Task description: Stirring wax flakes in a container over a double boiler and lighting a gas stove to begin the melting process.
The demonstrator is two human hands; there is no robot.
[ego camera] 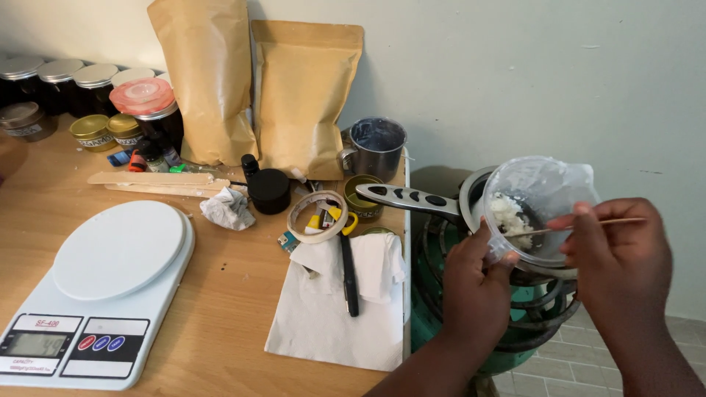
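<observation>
My left hand (476, 283) grips a clear plastic tub (540, 192) by its lower rim and tilts it over a pan. White flaky stuff (510, 217) clings inside the tub near its mouth. My right hand (621, 254) pinches a thin wooden stick (581, 225) whose tip reaches into the tub at the white stuff. The pan (471, 197) with a grey and black handle (408, 197) sits under the tub on a green gas burner (515, 323) to the right of the table.
A wooden table (220, 323) carries a white kitchen scale (103, 287), two brown paper pouches (301, 95), a metal cup (375, 147), dark jars with lids (73, 88), a tape roll (316, 217), white paper (323, 331) and a black pen (348, 276). Tiled floor lies lower right.
</observation>
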